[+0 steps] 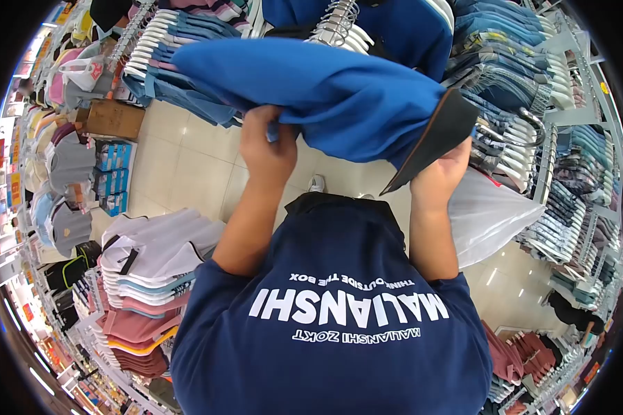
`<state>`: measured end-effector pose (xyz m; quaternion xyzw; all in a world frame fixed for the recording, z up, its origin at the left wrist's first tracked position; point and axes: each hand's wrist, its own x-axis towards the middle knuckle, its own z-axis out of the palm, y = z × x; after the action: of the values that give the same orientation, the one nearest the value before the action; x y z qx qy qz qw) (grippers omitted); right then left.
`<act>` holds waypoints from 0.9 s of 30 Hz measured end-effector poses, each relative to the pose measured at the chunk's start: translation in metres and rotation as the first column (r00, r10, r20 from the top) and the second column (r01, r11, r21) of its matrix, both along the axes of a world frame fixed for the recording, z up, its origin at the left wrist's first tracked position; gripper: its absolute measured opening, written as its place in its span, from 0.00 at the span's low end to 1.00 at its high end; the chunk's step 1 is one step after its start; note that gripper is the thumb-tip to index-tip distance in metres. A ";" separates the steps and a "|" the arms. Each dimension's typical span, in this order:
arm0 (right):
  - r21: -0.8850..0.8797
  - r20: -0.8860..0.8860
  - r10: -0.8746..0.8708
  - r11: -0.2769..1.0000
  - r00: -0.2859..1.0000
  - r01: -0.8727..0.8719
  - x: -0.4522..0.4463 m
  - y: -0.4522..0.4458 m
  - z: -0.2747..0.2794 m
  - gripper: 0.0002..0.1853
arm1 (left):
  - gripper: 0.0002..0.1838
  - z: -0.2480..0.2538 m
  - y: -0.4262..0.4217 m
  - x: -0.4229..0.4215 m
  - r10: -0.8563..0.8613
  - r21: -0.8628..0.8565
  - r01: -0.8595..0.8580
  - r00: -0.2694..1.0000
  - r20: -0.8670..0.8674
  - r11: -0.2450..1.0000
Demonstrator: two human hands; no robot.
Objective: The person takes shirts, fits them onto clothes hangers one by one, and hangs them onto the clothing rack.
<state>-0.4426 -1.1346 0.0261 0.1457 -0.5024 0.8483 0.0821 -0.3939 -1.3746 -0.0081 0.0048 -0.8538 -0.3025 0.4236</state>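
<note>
A blue garment (pixel 325 90) with a dark collar (pixel 432 138) is stretched out between my two hands, above the tiled floor. My left hand (pixel 268 142) is closed on its lower edge, with some blue cloth showing between the fingers. At the collar end, my right hand (pixel 446 169) grips the garment from below, its fingers partly hidden behind the dark collar. A white translucent bag (pixel 491 214) hangs just below and beside my right hand.
Hangers with blue clothes (pixel 180 52) stand at the upper left, and patterned clothes (pixel 495 90) at the upper right. Lower left is a rack with a light grey shirt (pixel 156 242). A cardboard box (pixel 114 119) and blue boxes (pixel 112 166) sit at the left.
</note>
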 end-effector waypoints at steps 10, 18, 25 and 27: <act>0.146 0.000 -0.159 0.977 0.987 0.158 -0.029 0.035 -0.053 0.41 | 0.07 0.134 -0.035 -0.025 -0.053 0.010 0.053 0.998 -0.044 0.999; 0.221 -0.063 -0.235 0.944 0.970 0.243 -0.043 0.052 -0.092 0.28 | 0.07 0.197 -0.054 -0.052 -0.322 -0.469 0.385 0.923 0.212 0.795; 0.230 0.123 -0.313 0.932 0.942 0.279 -0.039 0.037 -0.097 0.27 | 0.09 0.207 -0.027 -0.056 -0.412 -0.366 0.622 0.757 0.508 0.692; -0.032 0.023 -0.143 0.989 0.989 0.144 -0.033 0.016 -0.089 0.23 | 0.12 0.210 -0.015 -0.049 -0.353 -0.415 0.571 0.795 0.492 0.708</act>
<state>-0.4760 -1.1182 -0.0627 0.0992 -0.4980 0.8500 0.1401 -0.4426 -1.3893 0.2020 -0.2763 -0.9403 -0.1384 0.1429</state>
